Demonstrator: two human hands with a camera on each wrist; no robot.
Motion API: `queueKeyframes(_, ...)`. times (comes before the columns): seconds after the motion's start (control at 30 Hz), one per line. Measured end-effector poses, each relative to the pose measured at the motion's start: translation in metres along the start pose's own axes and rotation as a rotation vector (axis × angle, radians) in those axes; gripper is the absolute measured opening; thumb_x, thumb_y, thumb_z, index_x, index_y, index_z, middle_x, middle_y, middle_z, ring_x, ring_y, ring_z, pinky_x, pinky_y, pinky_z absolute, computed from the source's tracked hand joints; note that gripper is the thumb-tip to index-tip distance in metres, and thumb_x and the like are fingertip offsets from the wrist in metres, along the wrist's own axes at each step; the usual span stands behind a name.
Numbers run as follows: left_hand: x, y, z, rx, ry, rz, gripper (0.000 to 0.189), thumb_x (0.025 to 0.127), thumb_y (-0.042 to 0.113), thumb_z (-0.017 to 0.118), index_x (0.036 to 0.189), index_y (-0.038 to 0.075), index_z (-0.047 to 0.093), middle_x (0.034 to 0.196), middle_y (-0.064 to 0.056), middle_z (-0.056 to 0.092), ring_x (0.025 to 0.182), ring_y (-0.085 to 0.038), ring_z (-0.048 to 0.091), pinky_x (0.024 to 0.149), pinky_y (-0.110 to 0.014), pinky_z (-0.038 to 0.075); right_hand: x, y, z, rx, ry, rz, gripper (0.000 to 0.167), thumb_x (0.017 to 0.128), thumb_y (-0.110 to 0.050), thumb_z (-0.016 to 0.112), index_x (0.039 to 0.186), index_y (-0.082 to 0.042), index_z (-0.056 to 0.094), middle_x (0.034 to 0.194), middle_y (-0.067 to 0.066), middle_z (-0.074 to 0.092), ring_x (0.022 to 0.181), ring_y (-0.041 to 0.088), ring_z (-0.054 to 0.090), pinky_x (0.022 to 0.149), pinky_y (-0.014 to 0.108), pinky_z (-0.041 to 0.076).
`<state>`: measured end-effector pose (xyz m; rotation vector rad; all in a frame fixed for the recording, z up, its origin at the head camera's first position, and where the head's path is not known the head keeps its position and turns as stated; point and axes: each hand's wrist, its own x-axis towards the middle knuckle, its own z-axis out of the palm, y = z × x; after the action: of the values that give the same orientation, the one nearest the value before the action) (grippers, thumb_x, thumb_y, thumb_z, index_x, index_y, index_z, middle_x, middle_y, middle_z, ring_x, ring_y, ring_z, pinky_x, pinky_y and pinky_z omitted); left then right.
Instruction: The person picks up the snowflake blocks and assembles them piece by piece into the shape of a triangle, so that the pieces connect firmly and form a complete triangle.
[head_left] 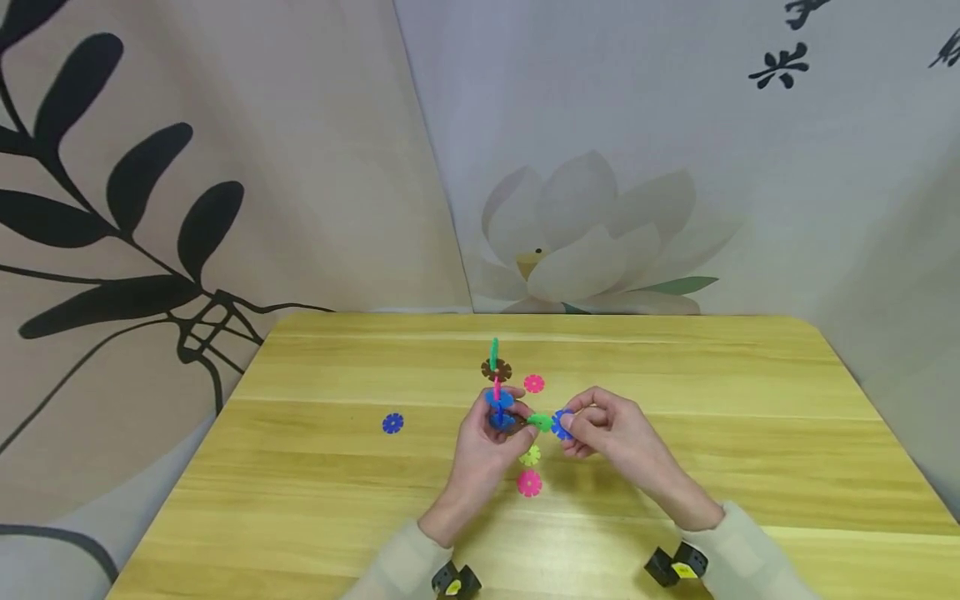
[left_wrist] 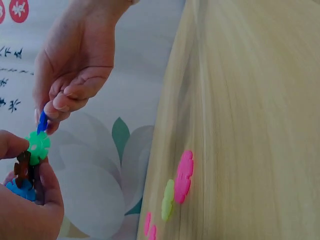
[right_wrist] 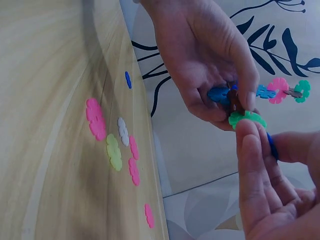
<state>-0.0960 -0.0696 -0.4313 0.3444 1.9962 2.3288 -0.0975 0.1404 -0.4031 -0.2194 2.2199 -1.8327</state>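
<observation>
In the head view my left hand (head_left: 480,454) grips a chain of slotted plastic snowflake discs over the table. Up and away from that hand run light blue (head_left: 499,399), pink (head_left: 497,388), brown (head_left: 496,370) and green (head_left: 494,352) discs. A bright green disc (head_left: 539,422) sticks out on the right, joined to a brown disc (right_wrist: 235,100) by the left thumb. My right hand (head_left: 622,429) pinches a dark blue snowflake disc (head_left: 561,425) between thumb and fingers. Its edge touches the bright green disc; fingers hide whether the slots are engaged.
On the wooden table (head_left: 315,500) lie loose discs: a blue one (head_left: 393,423) to the left, a pink one (head_left: 534,383) beyond the hands, yellow-green (head_left: 530,455) and pink (head_left: 529,483) ones nearer. The right wrist view also has a whitish disc (right_wrist: 123,131) and further pink ones (right_wrist: 149,215).
</observation>
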Motion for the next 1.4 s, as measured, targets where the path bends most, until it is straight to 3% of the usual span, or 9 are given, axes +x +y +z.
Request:
queueKeyframes(0.27, -0.001, -0.003, 0.001, 0.072, 0.056, 0.025, 0.03, 0.088, -0.001, 0.074, 0.115, 0.0, 0.059, 0.104, -0.017, 0.067, 0.094, -0.02, 0.066, 0.088, -0.03, 0.058, 0.0, 0.0, 0.008, 0.023, 0.023, 0.009, 0.029, 0.101, -0.017, 0.07, 0.111, 0.008, 0.059, 0.09, 0.021, 0.074, 0.077, 0.027, 0.073, 0.072, 0.04, 0.064)
queueKeyframes(0.53, 0.0, -0.009, 0.004, 0.038, 0.047, 0.058, 0.027, 0.089, -0.003, 0.073, 0.111, -0.001, 0.058, 0.102, -0.012, 0.067, 0.093, -0.021, 0.067, 0.085, -0.029, 0.059, 0.003, 0.002, 0.016, 0.039, 0.078, 0.005, 0.022, 0.101, -0.011, 0.067, 0.11, 0.008, 0.06, 0.089, 0.022, 0.075, 0.075, 0.026, 0.074, 0.069, 0.035, 0.063)
queueKeyframes(0.77, 0.002, -0.015, 0.003, 0.041, 0.066, 0.023, 0.03, 0.091, 0.0, 0.072, 0.117, 0.003, 0.057, 0.105, -0.012, 0.067, 0.095, -0.022, 0.064, 0.084, -0.028, 0.056, 0.009, 0.005, 0.023, 0.043, 0.129, 0.032, 0.019, 0.101, -0.009, 0.066, 0.109, 0.006, 0.061, 0.089, 0.022, 0.075, 0.075, 0.026, 0.074, 0.069, 0.036, 0.063)
queueKeyframes(1.03, 0.005, -0.014, -0.004, 0.052, 0.039, -0.033, 0.038, 0.09, -0.002, 0.072, 0.124, 0.004, 0.057, 0.103, -0.009, 0.066, 0.095, -0.021, 0.065, 0.088, -0.029, 0.057, 0.011, 0.015, 0.023, 0.044, 0.08, 0.038, 0.02, 0.104, -0.011, 0.062, 0.112, 0.007, 0.061, 0.092, 0.025, 0.074, 0.078, 0.029, 0.074, 0.071, 0.037, 0.064)
queueKeyframes(1.2, 0.007, -0.012, -0.006, 0.055, 0.043, -0.029, 0.038, 0.09, 0.0, 0.072, 0.126, 0.003, 0.058, 0.108, -0.017, 0.068, 0.098, -0.022, 0.067, 0.089, -0.03, 0.057, 0.011, 0.015, 0.017, -0.007, 0.05, 0.027, 0.031, 0.108, -0.023, 0.058, 0.118, 0.006, 0.062, 0.098, 0.024, 0.073, 0.084, 0.032, 0.074, 0.076, 0.042, 0.064)
queueKeyframes(1.4, 0.005, -0.011, -0.009, 0.031, 0.069, -0.059, 0.038, 0.09, 0.0, 0.072, 0.125, 0.001, 0.059, 0.114, -0.027, 0.067, 0.102, -0.022, 0.068, 0.094, -0.03, 0.057, 0.012, 0.015, 0.01, -0.153, 0.094, 0.001, 0.046, 0.109, -0.038, 0.053, 0.125, 0.004, 0.064, 0.104, 0.015, 0.073, 0.095, 0.034, 0.073, 0.082, 0.043, 0.063)
